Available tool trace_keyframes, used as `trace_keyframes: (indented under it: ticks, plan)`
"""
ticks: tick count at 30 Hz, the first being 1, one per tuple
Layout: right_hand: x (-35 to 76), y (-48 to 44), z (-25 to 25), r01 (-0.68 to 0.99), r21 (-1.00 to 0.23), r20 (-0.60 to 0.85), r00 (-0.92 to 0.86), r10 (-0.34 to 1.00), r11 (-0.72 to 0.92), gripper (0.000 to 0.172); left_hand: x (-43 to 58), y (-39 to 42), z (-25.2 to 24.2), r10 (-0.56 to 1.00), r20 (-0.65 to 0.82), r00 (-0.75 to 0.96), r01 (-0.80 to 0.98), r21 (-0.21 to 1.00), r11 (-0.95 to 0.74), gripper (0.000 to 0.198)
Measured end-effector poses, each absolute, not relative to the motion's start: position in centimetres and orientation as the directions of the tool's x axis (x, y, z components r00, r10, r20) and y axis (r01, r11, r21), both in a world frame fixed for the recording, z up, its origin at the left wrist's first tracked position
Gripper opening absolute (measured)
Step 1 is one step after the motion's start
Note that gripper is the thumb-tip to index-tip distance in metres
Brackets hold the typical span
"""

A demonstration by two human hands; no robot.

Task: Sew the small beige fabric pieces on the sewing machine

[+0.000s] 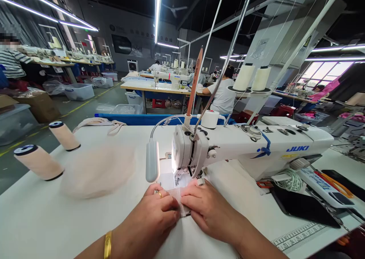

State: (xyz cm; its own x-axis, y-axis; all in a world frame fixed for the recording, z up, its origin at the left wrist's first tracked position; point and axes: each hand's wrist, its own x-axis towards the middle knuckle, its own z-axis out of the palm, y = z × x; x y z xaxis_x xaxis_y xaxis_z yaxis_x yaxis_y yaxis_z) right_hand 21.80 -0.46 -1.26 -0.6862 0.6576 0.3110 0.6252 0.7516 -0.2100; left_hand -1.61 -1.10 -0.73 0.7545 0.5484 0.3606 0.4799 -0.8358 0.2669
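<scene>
Close to the needle area of a white sewing machine (228,143), both my hands work at a piece of pale, sheer fabric (177,195). My left hand (155,213) has its fingers curled in on the fabric's left edge. From the right, my right hand (209,209) pinches the fabric with its fingers pressed together. The presser foot (177,178) is just beyond my fingertips, under the glow of a lamp (153,160). More thin beige fabric (99,171), blurred, lies to the left. What lies beneath my palms is hidden.
Two thread cones (38,162) (64,136) stand at the table's left. On the right lie a black phone (303,205), coiled cord (291,180) and a ruler strip (299,236). A pencil (195,82) sticks up from the machine. Co-workers (222,93) sit beyond.
</scene>
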Motion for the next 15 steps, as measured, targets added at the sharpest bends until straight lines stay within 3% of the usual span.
trace_keyframes:
  ticks: [4, 15]
  plan:
    - [21.8, -0.6, -1.0, 0.570, -0.297, 0.253, -0.727, 0.639, 0.766, 0.026, -1.5, -1.3, -0.6, 0.530, 0.374, 0.761, 0.471, 0.243, -0.848, 0.033]
    - [21.4, -0.4, -1.6, 0.658, -0.251, 0.247, -0.665, 0.704, 0.710, 0.019, -2.1, 0.2, -1.0, 0.569, 0.398, 0.720, 0.531, 0.213, -0.820, 0.029]
